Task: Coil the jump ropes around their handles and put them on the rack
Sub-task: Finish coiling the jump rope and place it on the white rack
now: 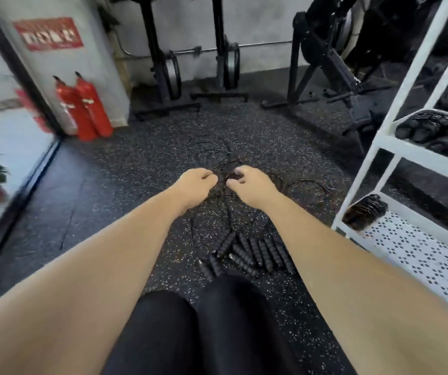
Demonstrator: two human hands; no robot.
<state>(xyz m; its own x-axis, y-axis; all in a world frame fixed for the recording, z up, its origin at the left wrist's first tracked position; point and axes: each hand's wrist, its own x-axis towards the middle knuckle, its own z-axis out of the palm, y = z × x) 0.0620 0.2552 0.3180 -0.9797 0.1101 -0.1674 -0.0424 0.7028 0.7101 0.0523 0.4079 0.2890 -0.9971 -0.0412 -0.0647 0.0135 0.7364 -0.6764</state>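
Several black ribbed jump rope handles [249, 253] lie bunched on the speckled floor just beyond my knees. Their thin black cords [217, 155] run away from me in a tangle across the floor. My left hand [195, 182] and my right hand [249, 182] reach out side by side over that tangle, fingers curled, each pinching cord strands. A white rack [379, 147] stands at the right. One coiled rope [366, 215] lies on its lower shelf, and several coiled ropes [439, 133] sit on the shelf above.
Two red fire extinguishers [84, 109] stand at the back left by a wall. Black exercise machines [168, 74] line the far wall, another [333, 69] stands beside the rack. A mirror or glass panel [6, 158] with a potted plant is at the left.
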